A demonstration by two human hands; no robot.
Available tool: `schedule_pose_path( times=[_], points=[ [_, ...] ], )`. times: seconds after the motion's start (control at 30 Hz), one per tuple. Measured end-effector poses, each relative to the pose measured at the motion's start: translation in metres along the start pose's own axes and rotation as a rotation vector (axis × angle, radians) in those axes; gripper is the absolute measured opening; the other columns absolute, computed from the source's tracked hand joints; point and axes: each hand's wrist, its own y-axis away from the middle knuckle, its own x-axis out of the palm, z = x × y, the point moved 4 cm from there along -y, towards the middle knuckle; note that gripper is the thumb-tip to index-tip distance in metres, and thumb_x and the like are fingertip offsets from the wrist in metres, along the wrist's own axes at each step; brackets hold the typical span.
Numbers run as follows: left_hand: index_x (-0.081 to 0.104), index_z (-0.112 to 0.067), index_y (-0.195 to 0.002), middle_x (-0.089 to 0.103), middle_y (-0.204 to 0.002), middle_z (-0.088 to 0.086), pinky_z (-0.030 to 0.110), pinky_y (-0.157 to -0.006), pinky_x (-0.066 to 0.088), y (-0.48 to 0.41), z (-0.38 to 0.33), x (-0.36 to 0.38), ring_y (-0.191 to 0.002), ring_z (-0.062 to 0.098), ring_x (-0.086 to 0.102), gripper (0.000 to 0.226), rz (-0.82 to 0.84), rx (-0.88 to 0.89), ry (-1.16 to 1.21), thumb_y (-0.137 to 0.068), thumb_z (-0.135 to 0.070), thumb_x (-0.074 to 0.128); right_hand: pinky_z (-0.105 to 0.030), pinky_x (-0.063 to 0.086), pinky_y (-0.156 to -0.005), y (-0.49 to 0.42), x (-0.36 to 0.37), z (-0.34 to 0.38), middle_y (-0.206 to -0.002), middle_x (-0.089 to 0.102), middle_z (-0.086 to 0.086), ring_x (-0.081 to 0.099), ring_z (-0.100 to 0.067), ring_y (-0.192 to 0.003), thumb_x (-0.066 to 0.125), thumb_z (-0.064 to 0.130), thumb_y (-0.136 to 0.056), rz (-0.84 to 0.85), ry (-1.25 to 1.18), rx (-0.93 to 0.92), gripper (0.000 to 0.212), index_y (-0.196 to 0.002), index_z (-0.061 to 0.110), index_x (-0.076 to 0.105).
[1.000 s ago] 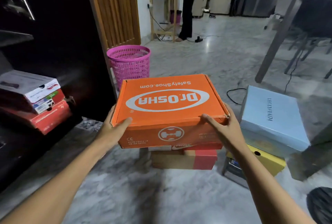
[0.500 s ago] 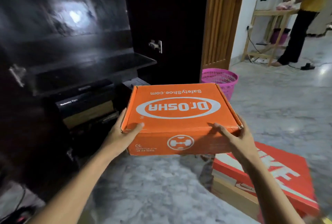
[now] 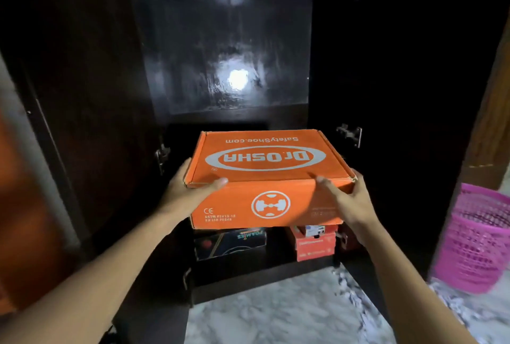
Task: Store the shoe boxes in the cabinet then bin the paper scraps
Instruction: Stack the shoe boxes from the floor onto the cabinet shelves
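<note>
Since the earlier frames, view and load are swinging from the floor stacks round to the cabinet, which is now squarely ahead with both doors open.

Item: orange shoe box (image 3: pixel 269 178), lid shut, printed "Dr.OSHA" and "SafetyShoe.com", lettering reading upside down from here. It is hanging level in the air at the mouth of the cabinet (image 3: pixel 226 40), not yet resting on anything.

Grip: left hand (image 3: pixel 187 192) is clasping the box's near left corner, thumb lying over the lid edge. Right hand (image 3: pixel 349 203) is clasping the near right corner, fingers spread on the front face. Both are grasping the box; neither is free.

Below the box, inside the cabinet: a dark box (image 3: pixel 230 243) and a red box (image 3: pixel 314 244), sitting side by side on the bottom shelf, partly hidden by the load.

Behind the box: the glossy back panel of the cabinet, catching a bright reflection. Whether a shelf edge is sitting there is too dark to tell.

Right of the cabinet: a pink mesh bin (image 3: pixel 480 241) standing on the marble floor (image 3: pixel 276 316).

Step in hand, by judgement: storing, first half of the task; binning scraps is waiting. No scraps are showing here.

Next move is calling for pushing the box forward between the door hinges, keeping it level, onto a shelf or the stored boxes, then releasing both hands.
</note>
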Motion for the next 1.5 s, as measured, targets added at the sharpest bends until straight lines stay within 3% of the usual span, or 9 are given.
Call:
schedule_pose_path(
  times=[0.23, 0.37, 0.5, 0.63, 0.73, 1.23, 1.3, 1.4, 1.5],
  points=[
    [0.053, -0.029, -0.129, 0.065, -0.116, -0.006, 0.024, -0.074, 0.049, -0.062, 0.027, -0.007, -0.105, 0.015, 0.063, 0.067, -0.169, 0.021, -0.063, -0.070, -0.045, 0.081, -0.042, 0.048, -0.099, -0.056, 0.062, -0.019, -0.114, 0.054, 0.010, 0.056, -0.020, -0.112, 0.080, 0.044, -0.076, 0.025, -0.103, 0.037, 0.086, -0.144, 0.023, 0.032],
    [0.046, -0.028, -0.140, 0.032, -0.151, 0.012, 0.048, -0.106, 0.037, -0.061, 0.027, 0.010, -0.140, 0.031, 0.028, 0.063, -0.485, 0.361, -0.731, -0.084, -0.050, 0.065, -0.039, 0.049, -0.092, -0.066, 0.081, -0.023, -0.122, 0.052, 0.005, 0.055, -0.021, -0.116, 0.080, 0.049, -0.074, -0.018, -0.096, -0.009, 0.089, -0.144, 0.022, 0.033],
    [0.049, -0.025, -0.140, 0.047, -0.145, 0.007, 0.051, -0.119, 0.017, -0.070, 0.033, 0.047, -0.137, 0.028, 0.037, 0.055, -0.367, 0.629, -1.131, -0.091, -0.048, 0.052, -0.043, 0.044, -0.100, -0.078, 0.095, -0.021, -0.143, 0.026, -0.011, 0.043, -0.024, -0.118, 0.076, 0.054, -0.076, -0.127, 0.022, -0.065, 0.097, -0.152, 0.022, 0.024],
    [0.052, -0.019, -0.138, 0.056, -0.137, 0.009, 0.056, -0.115, 0.024, -0.101, 0.037, 0.051, -0.134, 0.030, 0.045, 0.055, -0.376, 0.571, -1.174, -0.089, -0.041, 0.061, -0.046, 0.041, -0.106, -0.103, 0.113, -0.017, -0.148, 0.019, -0.018, 0.040, -0.038, -0.131, 0.074, 0.044, -0.084, -0.139, 0.109, -0.150, 0.094, -0.155, 0.021, 0.017],
    [0.034, -0.025, -0.149, 0.038, -0.152, 0.008, 0.055, -0.118, 0.014, -0.131, 0.040, 0.042, -0.145, 0.028, 0.026, 0.058, -0.359, 0.415, -1.155, -0.095, -0.040, 0.051, -0.051, 0.045, -0.101, -0.124, 0.132, -0.018, -0.145, 0.025, -0.019, 0.044, -0.042, -0.128, 0.073, 0.040, -0.087, -0.074, 0.298, -0.208, 0.087, -0.154, 0.023, 0.021],
    [0.012, -0.036, -0.153, 0.006, -0.163, 0.005, 0.047, -0.118, 0.007, -0.239, 0.055, 0.010, -0.150, 0.023, -0.001, 0.067, -0.137, 0.091, -1.016, -0.100, -0.015, 0.046, -0.045, 0.037, -0.113, -0.222, 0.202, -0.032, -0.167, -0.002, 0.006, 0.031, -0.029, -0.146, 0.067, 0.044, -0.087, 0.350, 0.666, -0.084, 0.102, -0.155, 0.042, -0.010],
    [0.008, -0.037, -0.153, -0.003, -0.163, 0.004, 0.050, -0.118, 0.003, -0.241, 0.054, 0.006, -0.150, 0.022, -0.008, 0.070, -0.057, 0.059, -0.983, -0.099, -0.015, 0.047, -0.046, 0.037, -0.112, -0.220, 0.197, -0.027, -0.165, 0.017, 0.002, 0.038, -0.029, -0.142, 0.066, 0.046, -0.087, 0.355, 0.659, -0.060, 0.095, -0.156, 0.041, 0.001],
    [-0.001, -0.038, -0.153, -0.016, -0.161, 0.005, 0.052, -0.118, 0.001, -0.233, 0.053, 0.006, -0.148, 0.021, -0.018, 0.079, 0.026, 0.031, -1.035, -0.097, -0.027, 0.053, -0.045, 0.049, -0.099, -0.201, 0.185, -0.020, -0.126, 0.064, 0.002, 0.061, -0.023, -0.114, 0.063, 0.050, -0.087, 0.286, 0.630, -0.088, 0.056, -0.138, 0.039, 0.042],
    [0.011, -0.033, -0.154, 0.002, -0.163, 0.007, 0.048, -0.120, 0.010, -0.215, 0.042, 0.012, -0.150, 0.023, 0.002, 0.074, 0.002, 0.061, -0.954, -0.094, -0.035, 0.054, -0.036, 0.050, -0.095, -0.167, 0.164, -0.009, -0.121, 0.067, 0.005, 0.062, -0.022, -0.112, 0.061, 0.048, -0.090, 0.234, 0.644, -0.150, 0.050, -0.137, 0.037, 0.047]
  ],
)
